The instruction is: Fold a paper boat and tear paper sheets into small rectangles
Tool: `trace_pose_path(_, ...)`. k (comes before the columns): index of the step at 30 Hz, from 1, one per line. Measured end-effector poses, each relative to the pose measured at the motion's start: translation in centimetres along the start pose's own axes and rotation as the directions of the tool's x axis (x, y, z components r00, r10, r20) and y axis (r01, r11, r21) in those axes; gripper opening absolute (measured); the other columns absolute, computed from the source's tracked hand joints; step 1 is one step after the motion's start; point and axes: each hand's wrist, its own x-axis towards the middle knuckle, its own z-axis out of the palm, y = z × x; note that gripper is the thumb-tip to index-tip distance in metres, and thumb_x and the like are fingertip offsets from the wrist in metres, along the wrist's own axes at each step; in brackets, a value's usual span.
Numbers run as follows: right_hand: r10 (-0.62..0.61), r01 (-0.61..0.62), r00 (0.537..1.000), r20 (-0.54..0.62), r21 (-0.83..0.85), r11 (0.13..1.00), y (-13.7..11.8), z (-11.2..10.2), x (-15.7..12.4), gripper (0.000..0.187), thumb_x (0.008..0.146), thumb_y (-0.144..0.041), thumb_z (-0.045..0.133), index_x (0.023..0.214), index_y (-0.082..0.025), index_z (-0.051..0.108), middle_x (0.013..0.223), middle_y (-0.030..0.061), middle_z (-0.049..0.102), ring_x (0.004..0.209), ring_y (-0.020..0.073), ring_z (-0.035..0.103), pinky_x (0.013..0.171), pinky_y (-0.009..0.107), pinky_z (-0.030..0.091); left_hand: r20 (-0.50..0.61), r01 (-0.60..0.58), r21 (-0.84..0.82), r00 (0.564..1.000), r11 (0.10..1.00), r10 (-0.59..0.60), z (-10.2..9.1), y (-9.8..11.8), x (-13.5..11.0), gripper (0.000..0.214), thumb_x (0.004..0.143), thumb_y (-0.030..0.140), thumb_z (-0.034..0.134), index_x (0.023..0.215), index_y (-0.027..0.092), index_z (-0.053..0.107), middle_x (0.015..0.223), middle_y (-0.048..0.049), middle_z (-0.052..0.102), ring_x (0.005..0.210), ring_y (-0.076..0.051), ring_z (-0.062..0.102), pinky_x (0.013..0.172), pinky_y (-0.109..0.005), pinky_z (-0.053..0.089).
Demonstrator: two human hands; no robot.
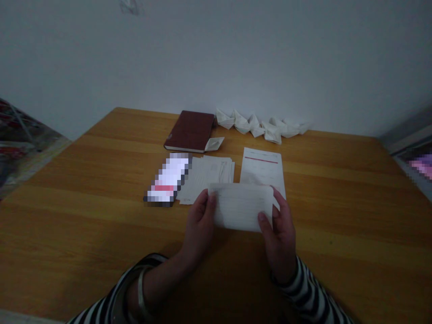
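And here's the white sheet point(240, 207) pinched up over the table point(84, 225), left hand point(199, 227) on one short end, right hand point(278, 238) on the other, long edge running left to right, just near of the paper stack point(205, 180).

No readable text (print on held paper sheet point(240, 207) too blurred).

Your view is dim and gray. Soft light leaves only faint shadows on the wooden table point(84, 234). The paper point(240, 207) you hold looks blurry, and a blocky patch point(167, 180) hides one thing.
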Motion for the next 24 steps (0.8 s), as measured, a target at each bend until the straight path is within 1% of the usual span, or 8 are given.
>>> trace_pose_path(4,-0.001,0.001,1.0,0.019,0.015,1.0,-0.1,0.1,0.1,0.063,0.09,-0.029,0.057,0.146,-0.024,0.029,0.137,0.0143,0.057,0.118,0.0234,0.06,0.096,0.044,0.052,0.012,0.003,-0.036,1.0,0.999,-0.002,0.0,-0.1,0.2,0.028,0.093,0.046,0.051,0.089,0.019,0.059,0.076,-0.0004,0.058,0.07,-0.014,0.05,0.062,-0.024,0.04)
trace_pose_path(7,-0.043,0.047,0.998,-0.053,0.073,0.996,0.5,0.1,0.4,0.05,0.087,-0.027,0.063,0.132,-0.026,0.041,0.135,0.0111,0.058,0.122,0.0209,0.057,0.098,0.041,0.049,-0.034,-0.034,0.004,0.999,0.999,0.034,-0.1,0.2,0.2,0.026,0.093,0.044,0.051,0.088,0.019,0.058,0.076,-0.0001,0.057,0.072,-0.015,0.05,0.065,-0.025,0.04)
trace_pose_path(9,-0.045,0.052,0.996,-0.079,0.091,0.994,0.8,-0.1,0.8,0.032,0.084,-0.028,0.065,0.113,-0.024,0.052,0.121,0.0076,0.065,0.112,0.0193,0.061,0.093,0.037,0.051,-0.076,-0.077,0.049,0.994,0.996,0.081,-0.2,0.3,0.2,0.026,0.093,0.043,0.05,0.088,0.02,0.059,0.076,0.0002,0.056,0.074,-0.015,0.049,0.066,-0.025,0.04)
trace_pose_path(12,0.021,-0.02,0.998,-0.064,0.024,1.0,0.8,-0.7,1.4,0.015,0.083,-0.033,0.067,0.089,-0.021,0.06,0.087,0.0012,0.067,0.081,0.0147,0.063,0.073,0.028,0.051,-0.082,-0.135,0.105,0.986,0.985,0.144,-0.4,0.4,0.0,0.025,0.094,0.043,0.049,0.089,0.02,0.059,0.075,0.0002,0.054,0.075,-0.016,0.049,0.066,-0.025,0.04)
trace_pose_path(14,0.065,-0.067,0.994,-0.084,-0.027,0.997,0.5,-1.2,1.7,0.022,0.084,-0.037,0.067,0.075,-0.019,0.059,0.068,-0.0028,0.058,0.063,0.0112,0.054,0.059,0.023,0.045,-0.054,-0.154,0.132,0.985,0.979,0.162,-0.4,0.3,-0.1,0.025,0.095,0.042,0.048,0.088,0.02,0.059,0.074,0.0003,0.052,0.074,-0.016,0.048,0.064,-0.025,0.039)
trace_pose_path(16,0.099,-0.103,0.988,-0.117,-0.032,0.994,0.3,-1.5,2.0,0.032,0.083,-0.042,0.067,0.065,-0.018,0.054,0.058,-0.0053,0.048,0.053,0.009,0.043,0.05,0.021,0.038,-0.026,-0.16,0.149,0.986,0.976,0.166,-0.3,0.2,-0.3,0.026,0.095,0.042,0.048,0.086,0.02,0.059,0.073,0.0006,0.051,0.071,-0.015,0.046,0.062,-0.025,0.037)
trace_pose_path(20,0.138,-0.138,0.979,-0.153,0.009,0.99,0.2,-1.8,2.1,0.039,0.08,-0.044,0.07,0.06,-0.019,0.048,0.051,-0.0077,0.039,0.046,0.0067,0.033,0.043,0.019,0.029,-0.007,-0.165,0.132,0.986,0.977,0.167,-0.1,0.1,-0.5,0.025,0.095,0.041,0.048,0.088,0.02,0.059,0.074,0.0003,0.053,0.071,-0.015,0.047,0.063,-0.025,0.038)
trace_pose_path(24,0.094,-0.094,0.974,-0.208,0.011,0.996,0.2,-1.5,1.8,0.041,0.078,-0.04,0.072,0.057,-0.019,0.044,0.049,-0.0092,0.033,0.045,0.0053,0.028,0.041,0.018,0.024,-0.02,-0.113,0.082,0.993,0.99,0.115,0.1,0.2,-0.4,0.027,0.093,0.044,0.05,0.087,0.02,0.06,0.075,-0.0001,0.055,0.072,-0.015,0.049,0.063,-0.024,0.04)
